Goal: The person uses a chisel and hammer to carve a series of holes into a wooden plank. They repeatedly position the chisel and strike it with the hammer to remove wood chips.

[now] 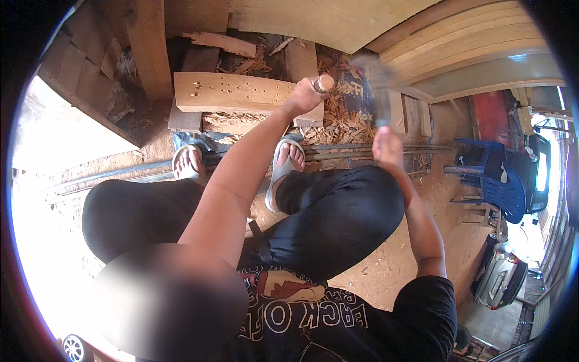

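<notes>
My left hand (306,98) is wrapped round a chisel (326,82), whose round wooden handle end points up; its blade is hidden below the fist. That fist is over the right end of a pale wooden board (232,90), which has many small dark holes and notches. Off to the right, my right hand (388,148) grips the handle of a hammer (382,108). The hammer is raised, and its head is smeared by motion. The board lies across wooden blocks (185,120) just beyond my feet.
Wood chips (338,123) litter the ground around the board. Long metal pipes (350,149) run behind my sandals (278,172). Large wooden panels (338,21) stand at the far side. Blue plastic chairs (506,187) and a parked car (500,279) are at the right.
</notes>
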`<act>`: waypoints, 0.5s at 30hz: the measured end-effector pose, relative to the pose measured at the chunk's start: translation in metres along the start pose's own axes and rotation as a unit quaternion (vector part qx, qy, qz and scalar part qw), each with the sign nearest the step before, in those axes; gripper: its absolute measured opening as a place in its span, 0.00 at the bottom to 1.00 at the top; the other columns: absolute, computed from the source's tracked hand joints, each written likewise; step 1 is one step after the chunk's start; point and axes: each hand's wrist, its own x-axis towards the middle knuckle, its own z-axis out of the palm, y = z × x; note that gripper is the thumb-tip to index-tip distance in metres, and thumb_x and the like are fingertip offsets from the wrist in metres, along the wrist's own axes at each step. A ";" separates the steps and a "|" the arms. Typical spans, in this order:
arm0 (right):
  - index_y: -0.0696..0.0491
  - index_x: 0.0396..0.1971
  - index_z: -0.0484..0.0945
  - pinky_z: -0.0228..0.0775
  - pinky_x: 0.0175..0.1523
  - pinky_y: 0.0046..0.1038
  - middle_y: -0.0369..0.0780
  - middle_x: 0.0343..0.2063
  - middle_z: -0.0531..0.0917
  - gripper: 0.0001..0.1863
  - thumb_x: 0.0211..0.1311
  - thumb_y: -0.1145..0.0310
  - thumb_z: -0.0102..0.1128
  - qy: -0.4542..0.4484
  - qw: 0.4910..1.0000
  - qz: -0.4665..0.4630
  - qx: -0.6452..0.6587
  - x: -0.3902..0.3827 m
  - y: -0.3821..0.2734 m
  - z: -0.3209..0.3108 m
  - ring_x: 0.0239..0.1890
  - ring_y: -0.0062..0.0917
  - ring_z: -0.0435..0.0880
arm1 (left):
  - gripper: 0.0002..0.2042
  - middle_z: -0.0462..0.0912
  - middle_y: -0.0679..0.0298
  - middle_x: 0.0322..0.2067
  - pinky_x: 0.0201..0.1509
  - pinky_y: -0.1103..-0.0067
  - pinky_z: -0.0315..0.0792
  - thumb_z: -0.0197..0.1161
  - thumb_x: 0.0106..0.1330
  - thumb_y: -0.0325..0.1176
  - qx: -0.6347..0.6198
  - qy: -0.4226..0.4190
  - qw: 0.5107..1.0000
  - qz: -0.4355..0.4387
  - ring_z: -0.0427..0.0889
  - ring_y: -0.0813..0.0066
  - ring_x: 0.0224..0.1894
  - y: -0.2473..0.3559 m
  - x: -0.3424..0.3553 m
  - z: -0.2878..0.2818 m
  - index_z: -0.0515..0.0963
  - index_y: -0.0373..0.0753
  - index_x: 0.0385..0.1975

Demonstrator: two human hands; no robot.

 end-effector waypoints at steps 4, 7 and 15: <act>0.51 0.34 0.74 0.58 0.22 0.19 0.30 0.20 0.71 0.32 0.80 0.34 0.47 -0.021 0.992 0.066 -0.104 0.001 -0.007 -0.010 0.19 0.13 0.68 | 0.12 0.89 0.57 0.34 0.45 0.69 0.80 0.73 0.66 0.35 -0.018 0.019 0.999 0.046 0.86 0.72 0.36 -0.005 0.001 0.000 0.84 0.38 0.44; 0.51 0.36 0.73 0.57 0.20 0.19 0.30 0.20 0.71 0.32 0.79 0.33 0.46 0.018 0.999 0.026 0.003 -0.024 -0.045 -0.028 0.17 0.13 0.67 | 0.11 0.89 0.58 0.33 0.44 0.69 0.80 0.73 0.65 0.35 0.023 0.012 0.999 0.030 0.85 0.73 0.34 -0.008 0.002 0.001 0.83 0.36 0.42; 0.51 0.33 0.75 0.60 0.21 0.22 0.31 0.17 0.71 0.30 0.81 0.37 0.47 -0.011 0.985 -0.107 0.137 -0.007 0.000 -0.005 0.16 0.15 0.68 | 0.10 0.89 0.58 0.32 0.44 0.70 0.80 0.73 0.66 0.34 -0.016 0.019 0.999 0.034 0.84 0.74 0.34 -0.001 -0.001 0.001 0.83 0.35 0.39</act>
